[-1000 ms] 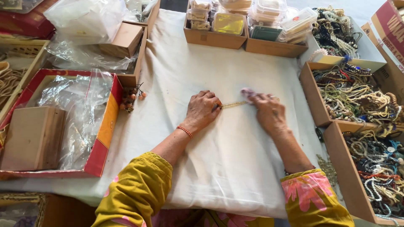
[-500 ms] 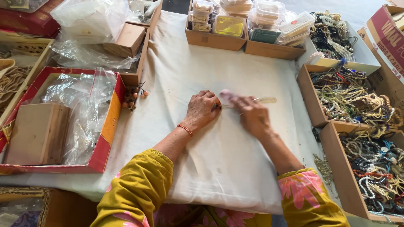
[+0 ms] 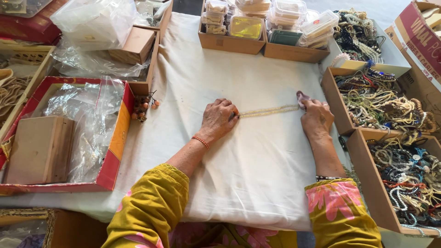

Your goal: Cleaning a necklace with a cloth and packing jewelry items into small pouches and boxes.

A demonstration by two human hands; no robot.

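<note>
From the head camera, we see a pale bead strand (image 3: 268, 111) lying stretched straight across the white cloth (image 3: 239, 183), between our two hands. Our left hand (image 3: 219, 120) pinches one end with curled fingers; our right hand (image 3: 316, 117) pins the other end under its fingertips. The strand looks light, limp and a little slippery, and probably easy to snap if tugged, so the ends are the safest places to hold. Cardboard trays of beaded necklaces (image 3: 390, 110) sit to the right, and a small orange bead cluster (image 3: 143, 106) lies to the left.
</note>
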